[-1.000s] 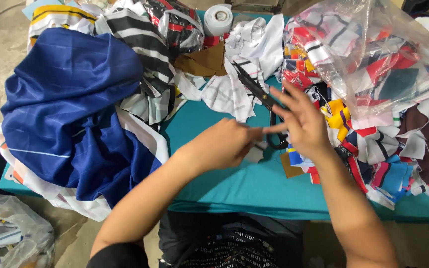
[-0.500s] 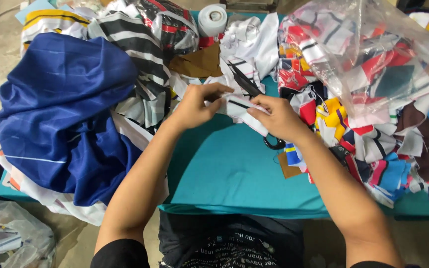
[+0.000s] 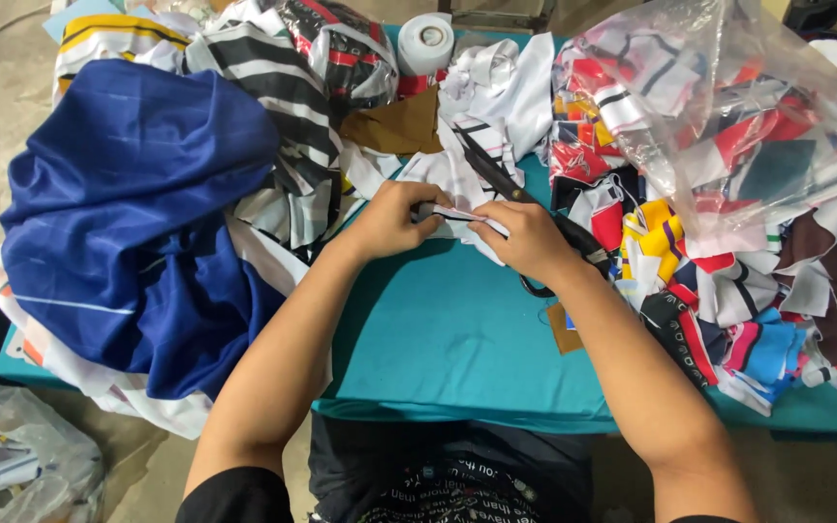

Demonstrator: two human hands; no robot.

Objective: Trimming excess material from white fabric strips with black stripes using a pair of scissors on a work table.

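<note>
Teal cloth covers the tabletop (image 3: 457, 339), crowded at both ends. At the right a clear plastic bag (image 3: 728, 116) bulges with colourful fabric scraps, more spilling below it. A blue garment (image 3: 138, 213) heaps at the left, a white tape roll (image 3: 425, 44) stands at the far edge, and black scissors (image 3: 520, 199) lie beside the right hand. Both forearms reach forward: left hand (image 3: 389, 221) and right hand (image 3: 525, 237) pinch opposite ends of a white striped fabric strip (image 3: 459, 215) mid-table.

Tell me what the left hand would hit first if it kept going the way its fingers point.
Probably the right hand: the left hand points right along the white striped strip they share, fingertips nearly meeting.
</note>
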